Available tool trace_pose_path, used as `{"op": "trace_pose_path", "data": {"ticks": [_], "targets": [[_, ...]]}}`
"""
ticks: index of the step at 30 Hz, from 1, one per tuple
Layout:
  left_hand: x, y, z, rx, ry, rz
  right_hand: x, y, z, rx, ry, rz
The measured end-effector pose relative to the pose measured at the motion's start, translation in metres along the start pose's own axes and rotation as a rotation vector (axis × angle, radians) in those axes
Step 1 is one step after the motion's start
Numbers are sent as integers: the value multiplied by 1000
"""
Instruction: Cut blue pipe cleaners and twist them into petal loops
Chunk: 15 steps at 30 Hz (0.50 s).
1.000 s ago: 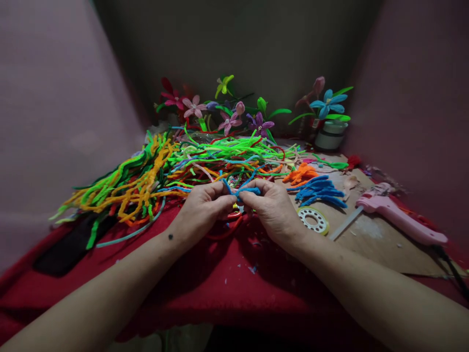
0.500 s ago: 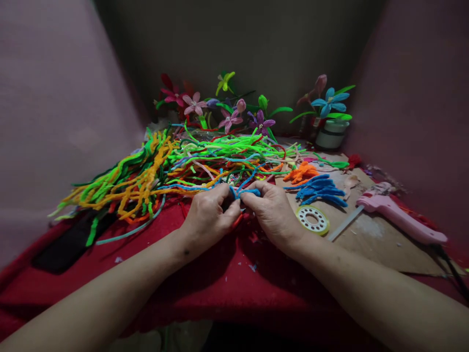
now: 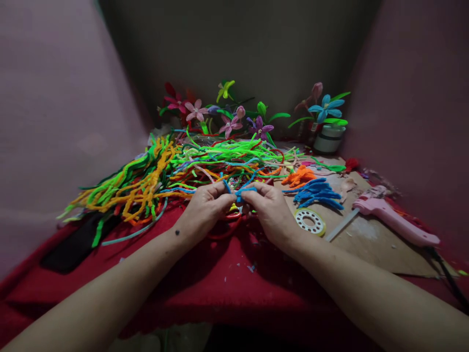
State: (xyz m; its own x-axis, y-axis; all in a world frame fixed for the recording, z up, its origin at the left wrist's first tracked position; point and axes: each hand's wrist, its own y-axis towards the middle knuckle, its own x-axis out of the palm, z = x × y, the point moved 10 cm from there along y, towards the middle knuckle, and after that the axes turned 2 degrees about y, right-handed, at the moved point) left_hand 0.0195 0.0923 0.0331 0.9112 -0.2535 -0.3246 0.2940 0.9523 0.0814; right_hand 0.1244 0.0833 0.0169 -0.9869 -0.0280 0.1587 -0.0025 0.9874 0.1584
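A short blue pipe cleaner is bent between my two hands over the near side of the table. My left hand pinches it from the left, thumb against fingers. From the right, my right hand grips it the same way, fingertips close to the other hand's. Part of the blue piece is hidden by the fingers. Just below the fingertips shows a red scissors-like handle loop, partly covered. Behind the hands spreads a heap of green, orange, red and blue pipe cleaners.
On the right, a cardboard sheet carries bundled blue pipe cleaners, an orange bundle, a tape roll and a pink glue gun. Pipe-cleaner flowers stand behind. A black flat object lies left on red cloth.
The hands have shifted slightly and the left fingers have drawn a little apart from the right, showing more of the blue pipe cleaner. The red loop beneath is more visible. The camera view has moved slightly.
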Motion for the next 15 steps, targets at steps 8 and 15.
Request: {"op": "trace_pose_path", "data": {"ticks": [8,15], "targets": [[-17,4,2,35,118,89,-7,5,-1,30,48,24],[-11,-4,22,274,470,136,-16,4,-8,-40,-158,121]]}}
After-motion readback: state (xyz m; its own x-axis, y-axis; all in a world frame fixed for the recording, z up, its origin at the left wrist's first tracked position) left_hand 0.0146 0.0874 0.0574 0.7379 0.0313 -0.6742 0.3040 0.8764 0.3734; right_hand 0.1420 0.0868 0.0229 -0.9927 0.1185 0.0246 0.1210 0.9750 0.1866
